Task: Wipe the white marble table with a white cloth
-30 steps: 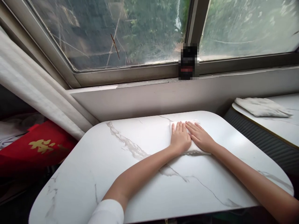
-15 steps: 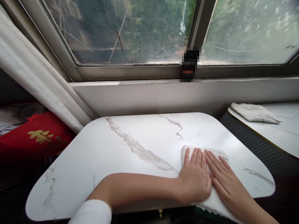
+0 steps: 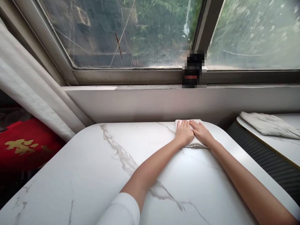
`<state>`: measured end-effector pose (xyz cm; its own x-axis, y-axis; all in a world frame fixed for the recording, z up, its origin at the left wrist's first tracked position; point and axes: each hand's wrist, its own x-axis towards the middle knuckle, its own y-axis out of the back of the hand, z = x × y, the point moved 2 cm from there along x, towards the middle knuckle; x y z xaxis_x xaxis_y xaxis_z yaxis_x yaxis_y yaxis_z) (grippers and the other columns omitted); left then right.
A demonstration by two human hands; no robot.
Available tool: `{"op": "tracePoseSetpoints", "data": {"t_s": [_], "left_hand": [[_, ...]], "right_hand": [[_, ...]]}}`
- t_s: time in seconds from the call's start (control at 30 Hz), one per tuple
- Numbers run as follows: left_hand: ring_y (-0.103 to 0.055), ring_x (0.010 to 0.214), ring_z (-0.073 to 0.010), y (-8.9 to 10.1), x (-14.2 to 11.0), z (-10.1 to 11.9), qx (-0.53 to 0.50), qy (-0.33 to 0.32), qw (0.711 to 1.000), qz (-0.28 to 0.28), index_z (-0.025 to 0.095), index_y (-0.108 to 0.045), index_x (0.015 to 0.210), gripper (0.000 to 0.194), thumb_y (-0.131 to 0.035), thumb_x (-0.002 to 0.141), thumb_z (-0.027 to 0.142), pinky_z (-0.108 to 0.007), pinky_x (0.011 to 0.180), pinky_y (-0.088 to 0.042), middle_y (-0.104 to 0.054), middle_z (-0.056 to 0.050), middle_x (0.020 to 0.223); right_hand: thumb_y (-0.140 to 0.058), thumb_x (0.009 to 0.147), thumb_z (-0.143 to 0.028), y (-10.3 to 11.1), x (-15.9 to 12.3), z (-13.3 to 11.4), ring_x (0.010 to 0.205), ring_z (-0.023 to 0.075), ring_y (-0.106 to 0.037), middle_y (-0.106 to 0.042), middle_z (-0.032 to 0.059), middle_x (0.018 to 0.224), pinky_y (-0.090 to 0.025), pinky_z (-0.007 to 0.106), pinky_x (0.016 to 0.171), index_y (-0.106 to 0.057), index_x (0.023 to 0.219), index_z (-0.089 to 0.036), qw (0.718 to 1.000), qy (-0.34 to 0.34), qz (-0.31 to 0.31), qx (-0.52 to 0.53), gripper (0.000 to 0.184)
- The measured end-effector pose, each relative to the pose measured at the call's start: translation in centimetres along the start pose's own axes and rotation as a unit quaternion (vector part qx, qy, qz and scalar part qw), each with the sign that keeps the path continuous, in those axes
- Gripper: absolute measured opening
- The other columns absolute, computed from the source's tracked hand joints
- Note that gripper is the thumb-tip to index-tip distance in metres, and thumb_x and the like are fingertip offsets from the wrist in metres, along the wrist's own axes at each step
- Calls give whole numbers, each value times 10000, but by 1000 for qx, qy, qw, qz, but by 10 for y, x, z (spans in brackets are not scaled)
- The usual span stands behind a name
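Note:
A folded white cloth (image 3: 195,143) lies at the far edge of the white marble-patterned table (image 3: 93,162), close to the wall. My left hand (image 3: 184,132) rests flat on the cloth, its fingers stretched toward the window. Beside it, my right hand (image 3: 201,132) also presses flat on the cloth, with fingers extended and angled to the left. The two hands touch or nearly touch at the fingers. Both arms reach out across the tabletop. The middle of the cloth is hidden beneath the hands.
A window (image 3: 122,37) with a metal frame rises behind the table. At left hang a pale curtain (image 3: 37,81) and a red bag (image 3: 28,143) with gold marking. On the right, another cloth (image 3: 269,123) lies on a second surface with a dark ribbed side (image 3: 264,159).
Both hands and the cloth have moved away from me, from the table's near right part to its far edge. The view has shifted closer over the table.

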<state>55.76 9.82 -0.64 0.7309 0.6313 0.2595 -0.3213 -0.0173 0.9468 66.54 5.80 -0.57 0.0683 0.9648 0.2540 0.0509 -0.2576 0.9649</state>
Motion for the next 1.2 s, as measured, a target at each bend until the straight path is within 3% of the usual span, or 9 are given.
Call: {"op": "tracePoseSetpoints", "data": {"t_s": [0.17,0.37,0.5,0.77,0.93,1.07,1.2], "left_hand": [[-223,1368,-208,-4,14,1,10,17,1000,6,-7,-304,1393,532,-204,938,249,-413,1134,-90,-307,-144,1466],[-210,1372,-203,0,-9,19,16,11,1000,4,-1,-309,1392,533,-203,943,265,-415,1136,-90,-303,-145,1467],[-210,1371,-227,6,-50,51,15,-12,1000,6,-19,-306,1390,545,-210,939,271,-433,1134,-91,-314,-158,1460],[-189,1372,-306,32,-158,128,-11,-134,991,-10,-54,-310,1379,574,-178,928,274,-539,1112,-83,-320,-196,1446],[-212,1365,-305,36,-188,154,-47,-198,979,10,-45,-331,1374,578,-165,926,279,-530,1110,-101,-359,-190,1428],[-217,1364,-301,30,-174,158,-73,-199,977,-4,-60,-318,1373,590,-175,920,289,-529,1111,-116,-340,-194,1437],[-202,1371,-276,15,-130,154,-77,-175,981,-36,-56,-281,1391,596,-191,912,288,-497,1126,-102,-309,-176,1458]], "right_hand": [[-236,836,-170,-6,9,13,1307,194,-374,-451,95,1393,-295,439,1078,-469,1316,-117,999,1,31,19,536],[-228,857,-180,3,-23,8,1322,197,-346,-417,110,1413,-286,438,1086,-448,1333,-88,1000,9,20,10,532],[-223,885,-205,14,-76,4,1318,207,-352,-422,91,1413,-315,463,1068,-410,1368,-136,999,31,37,6,522],[-240,921,-224,52,-232,-24,1317,226,-356,-325,24,1478,-319,477,1072,-108,1477,-265,995,59,85,-11,572],[-230,918,-229,60,-293,-30,1329,248,-327,-260,1,1505,-248,483,1109,-107,1478,-271,996,11,93,-15,575],[-224,926,-255,53,-291,-7,1311,241,-359,-300,-1,1489,-292,476,1091,-108,1474,-301,997,-34,65,-28,562],[-212,924,-260,43,-246,29,1282,227,-410,-421,29,1424,-357,461,1054,-228,1453,-278,995,-79,49,-30,529]]}}
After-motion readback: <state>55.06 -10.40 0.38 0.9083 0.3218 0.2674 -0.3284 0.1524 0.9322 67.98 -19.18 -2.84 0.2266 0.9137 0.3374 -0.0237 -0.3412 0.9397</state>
